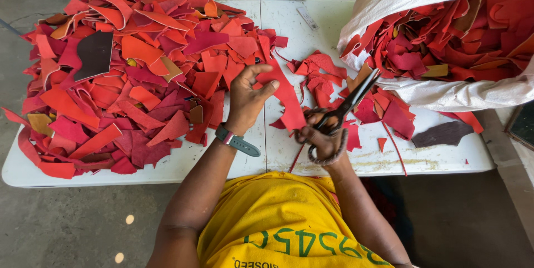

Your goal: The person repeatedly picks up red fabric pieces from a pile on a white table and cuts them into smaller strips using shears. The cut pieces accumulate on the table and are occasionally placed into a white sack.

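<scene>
One red leather scrap (286,98) is pinched between thumb and fingers of the left hand (247,98) above the white table (311,28). One pair of black scissors (345,106), blades slightly apart, is gripped by the right hand (322,140). Two heaps are seen: a loose scrap pile (139,73) and one white sack (445,92), cut off at the frame edge. Scraps are too many to count.

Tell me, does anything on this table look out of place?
Mostly red scraps, but two dark brown pieces differ: one on the left pile, one near the white sack. A thin red strip hangs over the table edge.
</scene>
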